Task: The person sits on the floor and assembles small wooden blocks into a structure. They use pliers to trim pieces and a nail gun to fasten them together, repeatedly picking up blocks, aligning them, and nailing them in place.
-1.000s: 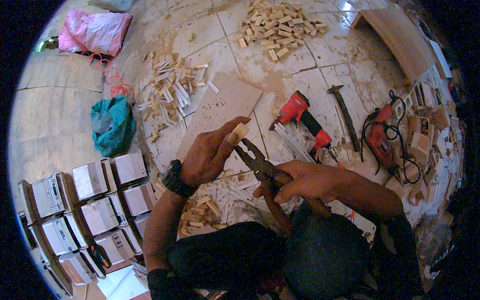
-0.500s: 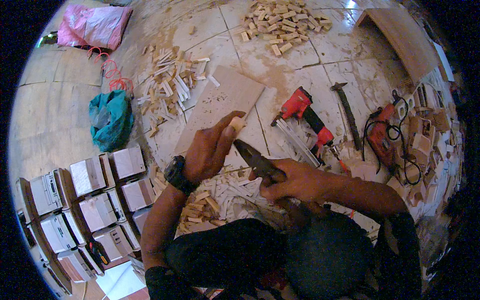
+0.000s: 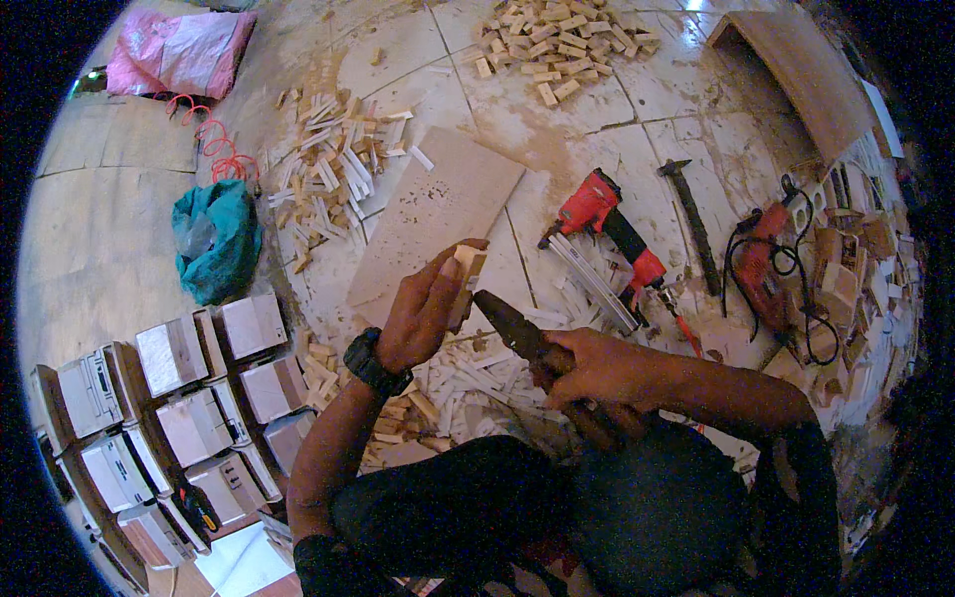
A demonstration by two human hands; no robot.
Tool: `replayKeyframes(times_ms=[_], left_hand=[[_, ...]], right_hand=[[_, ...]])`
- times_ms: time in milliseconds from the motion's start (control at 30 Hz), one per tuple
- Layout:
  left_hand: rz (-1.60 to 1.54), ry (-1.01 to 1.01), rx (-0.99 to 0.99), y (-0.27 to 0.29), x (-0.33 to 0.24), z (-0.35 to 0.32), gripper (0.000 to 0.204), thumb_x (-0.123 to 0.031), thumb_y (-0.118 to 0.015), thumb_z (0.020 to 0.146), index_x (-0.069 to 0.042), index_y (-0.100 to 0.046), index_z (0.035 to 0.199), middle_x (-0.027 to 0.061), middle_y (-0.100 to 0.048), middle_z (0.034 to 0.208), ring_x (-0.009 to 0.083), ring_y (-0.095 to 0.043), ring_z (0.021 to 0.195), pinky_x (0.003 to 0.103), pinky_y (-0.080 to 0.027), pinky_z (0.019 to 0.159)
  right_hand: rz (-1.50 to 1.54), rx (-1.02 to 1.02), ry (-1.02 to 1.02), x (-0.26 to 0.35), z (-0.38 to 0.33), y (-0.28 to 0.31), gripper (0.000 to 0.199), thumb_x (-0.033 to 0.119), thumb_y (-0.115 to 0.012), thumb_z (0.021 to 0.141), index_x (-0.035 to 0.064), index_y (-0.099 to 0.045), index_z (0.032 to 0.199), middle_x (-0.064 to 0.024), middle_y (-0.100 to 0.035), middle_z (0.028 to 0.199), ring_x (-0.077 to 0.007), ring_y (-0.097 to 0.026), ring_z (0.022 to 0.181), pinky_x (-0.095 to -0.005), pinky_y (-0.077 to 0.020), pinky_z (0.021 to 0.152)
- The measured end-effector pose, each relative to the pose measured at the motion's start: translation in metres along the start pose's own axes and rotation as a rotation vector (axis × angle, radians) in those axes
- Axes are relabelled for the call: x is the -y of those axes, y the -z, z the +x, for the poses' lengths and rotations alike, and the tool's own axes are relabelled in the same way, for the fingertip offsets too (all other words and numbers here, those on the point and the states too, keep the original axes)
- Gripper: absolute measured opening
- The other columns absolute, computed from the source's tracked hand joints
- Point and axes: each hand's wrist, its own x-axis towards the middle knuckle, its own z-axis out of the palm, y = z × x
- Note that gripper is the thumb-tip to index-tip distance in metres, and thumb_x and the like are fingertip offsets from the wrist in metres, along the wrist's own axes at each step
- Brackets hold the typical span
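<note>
My left hand (image 3: 420, 316), with a dark watch on its wrist, pinches a small pale wooden block (image 3: 471, 263) upright between thumb and fingers. Just to its right, my right hand (image 3: 595, 366) is wrapped round the handles of dark, worn pliers (image 3: 507, 323). Their jaws point up and left toward the lower part of the block; whether the tips touch it I cannot tell. Beyond my left hand a flat wooden board (image 3: 458, 179) lies on the tiles, its top dotted with small dark marks.
A red nail gun (image 3: 594, 202), a hammer (image 3: 688, 219) and a red corded drill (image 3: 761, 269) lie to the right. Wooden blocks (image 3: 567, 45) are heaped at the far side. Loose strips (image 3: 333, 164) are scattered left of the board. Box-like wooden pieces (image 3: 194, 428) stand in rows near left.
My left hand has turned the block more upright, showing its broad face. The pliers and right hand have shifted slightly right and down.
</note>
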Motion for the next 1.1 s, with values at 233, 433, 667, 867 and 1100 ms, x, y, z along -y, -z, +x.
replayKeyframes(times_ms=[233,433,667,867,1100], left_hand=[[-0.085,0.000,0.005,-0.002,0.000,0.000,0.048,-0.041,-0.028,0.097,-0.007,-0.046,0.126,0.0021,-0.051,0.073,0.0076,-0.042,0.060,0.023,-0.035,0.054],[0.006,-0.048,0.044,0.000,-0.002,0.003,0.050,-0.043,-0.028,0.097,-0.007,-0.046,0.127,0.0021,-0.050,0.068,0.0093,-0.043,0.058,0.025,-0.036,0.054],[0.187,-0.073,0.089,0.001,-0.006,-0.003,0.050,-0.043,-0.028,0.096,-0.007,-0.047,0.125,0.0042,-0.047,0.062,0.0120,-0.045,0.057,0.028,-0.038,0.054],[0.187,-0.023,0.082,0.003,-0.014,-0.016,0.048,-0.039,-0.028,0.097,-0.006,-0.049,0.123,0.0034,-0.044,0.058,0.0131,-0.045,0.054,0.029,-0.038,0.053],[0.270,-0.041,0.080,0.007,-0.018,-0.022,0.045,-0.037,-0.030,0.097,-0.003,-0.049,0.121,0.0086,-0.046,0.055,0.0203,-0.051,0.052,0.033,-0.040,0.053]], right_hand=[[0.076,0.038,0.198,-0.003,-0.006,0.000,0.057,-0.004,-0.050,0.070,0.0030,-0.041,0.126,-0.0074,-0.058,0.112,-0.0154,-0.055,0.096,-0.0285,-0.0444,0.081],[0.145,0.098,0.195,-0.004,-0.006,0.000,0.059,-0.004,-0.049,0.070,0.0009,-0.039,0.128,-0.0093,-0.056,0.118,-0.0172,-0.052,0.108,-0.0301,-0.0418,0.089],[0.230,0.089,0.204,-0.009,-0.007,-0.003,0.038,0.007,-0.058,0.070,0.0024,-0.054,0.107,-0.0038,-0.062,0.096,-0.0144,-0.056,0.089,-0.0278,-0.0442,0.080],[0.403,0.300,0.070,-0.017,-0.009,0.002,0.046,0.007,-0.056,0.071,0.0044,-0.050,0.116,-0.0066,-0.062,0.098,-0.0151,-0.058,0.086,-0.0273,-0.0465,0.076],[0.481,0.402,0.051,-0.020,0.000,0.000,0.060,0.001,-0.058,0.070,-0.0017,-0.039,0.127,-0.0134,-0.057,0.109,-0.0264,-0.059,0.097,-0.0388,-0.0476,0.087]])
